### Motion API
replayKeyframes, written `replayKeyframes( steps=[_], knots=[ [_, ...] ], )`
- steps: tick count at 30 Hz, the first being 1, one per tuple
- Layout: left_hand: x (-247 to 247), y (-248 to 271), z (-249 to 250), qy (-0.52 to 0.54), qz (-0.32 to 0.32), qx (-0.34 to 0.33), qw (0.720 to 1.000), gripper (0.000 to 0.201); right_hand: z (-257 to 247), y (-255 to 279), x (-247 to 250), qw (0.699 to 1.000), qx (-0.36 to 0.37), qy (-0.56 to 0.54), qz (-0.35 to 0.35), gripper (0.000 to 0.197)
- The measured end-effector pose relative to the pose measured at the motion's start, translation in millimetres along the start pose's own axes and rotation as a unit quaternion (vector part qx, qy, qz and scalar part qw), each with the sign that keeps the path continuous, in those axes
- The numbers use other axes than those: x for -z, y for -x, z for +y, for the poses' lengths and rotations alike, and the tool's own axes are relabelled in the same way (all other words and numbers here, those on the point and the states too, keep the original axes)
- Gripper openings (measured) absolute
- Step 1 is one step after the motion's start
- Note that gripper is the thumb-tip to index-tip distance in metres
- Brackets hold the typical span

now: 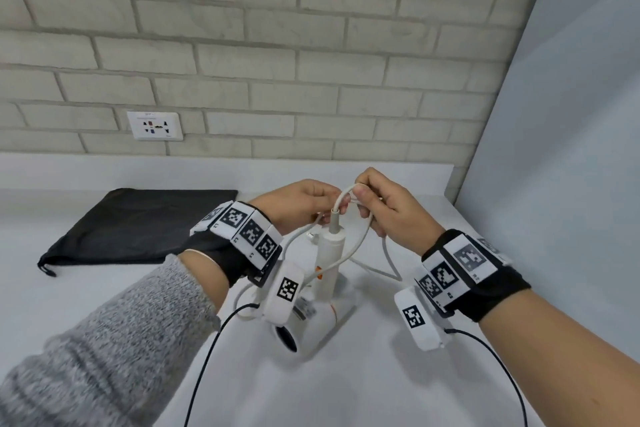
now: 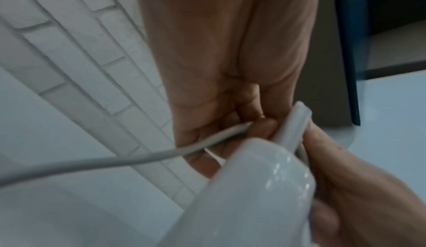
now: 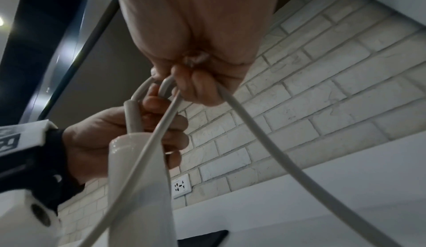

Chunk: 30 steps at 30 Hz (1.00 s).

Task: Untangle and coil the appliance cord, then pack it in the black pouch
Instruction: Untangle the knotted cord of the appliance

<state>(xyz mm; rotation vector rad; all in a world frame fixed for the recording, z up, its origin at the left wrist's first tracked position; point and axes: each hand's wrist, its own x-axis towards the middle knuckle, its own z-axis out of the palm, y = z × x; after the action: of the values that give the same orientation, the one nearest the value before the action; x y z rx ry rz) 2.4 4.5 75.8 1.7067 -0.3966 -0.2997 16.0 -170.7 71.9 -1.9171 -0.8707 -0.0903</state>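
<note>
1. Head view: a white appliance, shaped like a hair dryer, stands handle-up near the middle of a white worktop. Both hands meet just above the handle. The left hand curls its fingers round the grey cord beside the strain relief. The right hand pinches a small loop of the same cord between thumb and forefinger. More cord hangs in loose bends and lies on the worktop towards its right edge. The black pouch lies flat near the back left of the worktop, well apart from the hands. A wall socket sits in the brick wall behind.

2. Left wrist view: blurred. The left hand holds one cord strand in its curled fingers, above the glossy handle.

3. Right wrist view: the right hand grips several cord strands at their top bend; the left hand holds cord beside the handle.

4. Judgement: untangling is in hand; coiling and packing are not yet done. The next move calls for drawing the pinched loop free without tightening the crossings.
</note>
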Motion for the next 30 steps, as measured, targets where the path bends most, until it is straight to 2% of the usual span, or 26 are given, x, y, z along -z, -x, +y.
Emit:
replayKeyframes(
  steps=[2,4,6,8,10,12,13,17,20,22,25,27,30],
  knots=[
    [7.8,-1.8,3.1,0.036,0.046,-0.012,0.998,0.036,4.1,3.7,2.7,1.000,-0.018,-0.017,0.003,0.019],
    [23.2,-0.6,10.9,0.165,0.123,-0.027,0.978,0.038,9.8,9.5,6.6,0.998,-0.032,-0.056,0.010,0.020],
    [47.7,4.8,18.0,0.330,0.195,-0.066,0.921,0.054,14.9,16.4,11.9,0.995,-0.052,-0.088,0.015,0.020],
    [70.3,13.8,22.5,0.425,0.243,-0.109,0.865,0.068,19.9,23.1,17.3,0.993,-0.071,-0.089,0.020,0.021],
    [85.7,22.1,24.8,0.465,0.273,-0.153,0.828,0.064,23.9,27.5,22.4,0.994,-0.079,-0.067,0.029,0.022],
    [97.3,28.0,26.4,0.467,0.301,-0.191,0.809,0.052,27.9,30.7,26.8,0.994,-0.084,-0.052,0.046,0.024],
    [101.7,30.9,28.1,0.443,0.316,-0.206,0.813,0.047,29.8,32.4,29.3,0.993,-0.086,-0.050,0.058,0.024],
    [103.7,37.1,36.5,0.249,0.365,-0.208,0.873,0.032,32.3,35.1,36.9,0.989,-0.097,-0.046,0.100,0.027],
    [87.3,34.8,42.5,0.153,0.312,-0.160,0.924,0.031,24.3,31.9,35.9,0.987,-0.100,-0.066,0.104,0.027],
    [70.7,29.6,42.5,0.082,0.293,-0.101,0.947,0.032,16.4,29.1,32.2,0.988,-0.100,-0.069,0.093,0.025],
    [41.3,24.2,36.2,-0.043,0.267,-0.041,0.962,0.026,5.8,24.9,26.3,0.989,-0.104,-0.082,0.072,0.022],
    [24.0,20.3,23.1,-0.110,0.202,-0.012,0.973,0.025,-0.6,23.0,21.9,0.988,-0.104,-0.097,0.051,0.020],
    [-4.1,10.7,1.1,-0.100,0.103,0.013,0.990,0.024,-7.0,21.6,14.9,0.989,-0.099,-0.105,0.029,0.019]
  ],
)
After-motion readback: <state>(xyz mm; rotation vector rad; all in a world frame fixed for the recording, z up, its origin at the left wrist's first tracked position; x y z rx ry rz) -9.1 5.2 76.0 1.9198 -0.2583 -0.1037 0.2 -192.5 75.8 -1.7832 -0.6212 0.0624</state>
